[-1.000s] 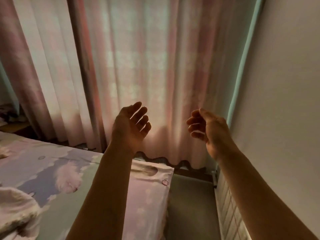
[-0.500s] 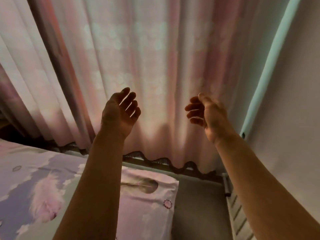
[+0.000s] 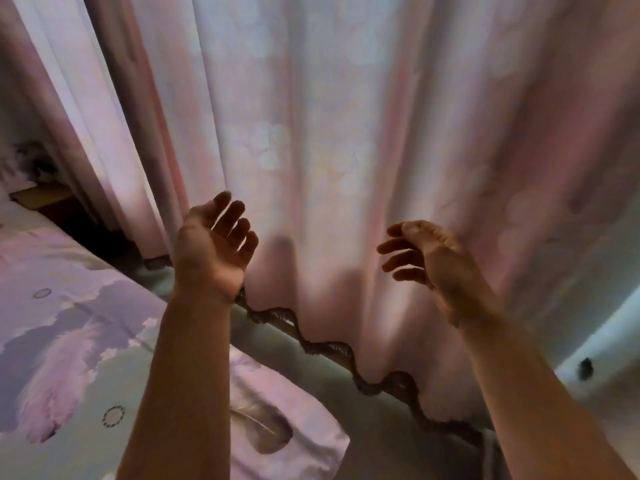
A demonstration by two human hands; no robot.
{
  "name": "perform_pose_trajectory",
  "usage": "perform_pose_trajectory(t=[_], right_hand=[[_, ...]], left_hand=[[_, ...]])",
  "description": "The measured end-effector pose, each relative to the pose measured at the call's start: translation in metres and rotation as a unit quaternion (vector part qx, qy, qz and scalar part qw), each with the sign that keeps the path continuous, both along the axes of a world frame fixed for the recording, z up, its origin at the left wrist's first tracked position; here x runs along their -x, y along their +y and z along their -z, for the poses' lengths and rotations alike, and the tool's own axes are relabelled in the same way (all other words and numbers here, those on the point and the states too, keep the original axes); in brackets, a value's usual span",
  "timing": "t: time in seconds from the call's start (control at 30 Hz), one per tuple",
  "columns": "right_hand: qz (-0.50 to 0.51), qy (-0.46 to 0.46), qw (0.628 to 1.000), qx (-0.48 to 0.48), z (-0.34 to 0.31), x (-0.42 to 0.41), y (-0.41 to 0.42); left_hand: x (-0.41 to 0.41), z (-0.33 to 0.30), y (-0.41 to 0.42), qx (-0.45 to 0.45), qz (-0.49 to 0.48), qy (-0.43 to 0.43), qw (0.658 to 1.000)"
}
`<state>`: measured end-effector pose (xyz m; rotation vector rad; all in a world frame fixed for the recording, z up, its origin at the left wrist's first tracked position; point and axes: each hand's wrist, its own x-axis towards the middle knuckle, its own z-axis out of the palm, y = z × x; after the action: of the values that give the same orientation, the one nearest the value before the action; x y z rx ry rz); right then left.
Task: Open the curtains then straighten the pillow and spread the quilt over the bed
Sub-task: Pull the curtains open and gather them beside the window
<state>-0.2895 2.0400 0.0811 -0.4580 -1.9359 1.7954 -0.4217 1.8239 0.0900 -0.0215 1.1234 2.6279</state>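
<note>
Dim, pink-tinted light fills a bedroom whose window side is covered from edge to edge by drawn curtains [image 3: 329, 133]. These hang in deep vertical folds, pale with a faint floral print, and end in a dark wavy trim [image 3: 332, 348] running diagonally down toward the lower right. A second panel [image 3: 86, 109] overlaps at the left, with a dark gap below it.

Bed [image 3: 69, 341] occupies the lower left. Its cover is printed with feathers, clouds and small rings; the near corner lies at lower centre, just below the trim. Whether this printed cloth is the quilt or a sheet cannot be told. No pillow shows in this view.

Left hand [image 3: 214, 244] is raised in front of the curtain, palm turned inward, fingers loosely curled and slightly spread, holding nothing. Contact with the fabric cannot be confirmed.

Right hand [image 3: 422, 254] is raised at similar height, well apart from the left, fingers relaxed and separated, thumb uppermost, holding nothing. It sits close to a fold; touching cannot be told.

Pale wall [image 3: 609, 327] shows at lower right, with a small dark mark [image 3: 585, 368] on it.
</note>
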Motion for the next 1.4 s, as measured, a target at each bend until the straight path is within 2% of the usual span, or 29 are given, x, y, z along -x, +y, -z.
perform_pose_trajectory(t=[0.1,0.2,0.33,0.77,0.93,1.17,1.4], right_hand=[[0.012,-0.029,0.999,0.021,0.008,0.03,0.055],[0.033,-0.026,0.997,0.07,0.013,0.067,0.086],[-0.025,-0.022,0.994,0.103,0.02,0.114,0.099],[-0.207,-0.018,0.978,0.03,0.027,0.261,0.083],[-0.28,-0.011,0.96,-0.009,0.027,0.371,0.051],[-0.362,-0.006,0.932,-0.014,0.014,0.545,-0.032],[-0.397,0.003,0.918,-0.007,0.015,0.687,-0.104]], left_hand=[[0.017,0.006,0.046,0.0,-0.033,-0.015,0.999],[0.033,0.007,0.08,0.035,-0.026,0.02,0.999],[0.053,0.006,0.096,0.089,-0.069,0.051,0.992],[0.15,0.023,0.083,0.101,-0.225,0.014,0.969],[0.246,0.032,0.074,0.098,-0.249,0.011,0.964],[0.407,0.021,0.02,0.154,-0.269,-0.022,0.95],[0.545,0.002,-0.023,0.314,-0.258,0.029,0.913]])
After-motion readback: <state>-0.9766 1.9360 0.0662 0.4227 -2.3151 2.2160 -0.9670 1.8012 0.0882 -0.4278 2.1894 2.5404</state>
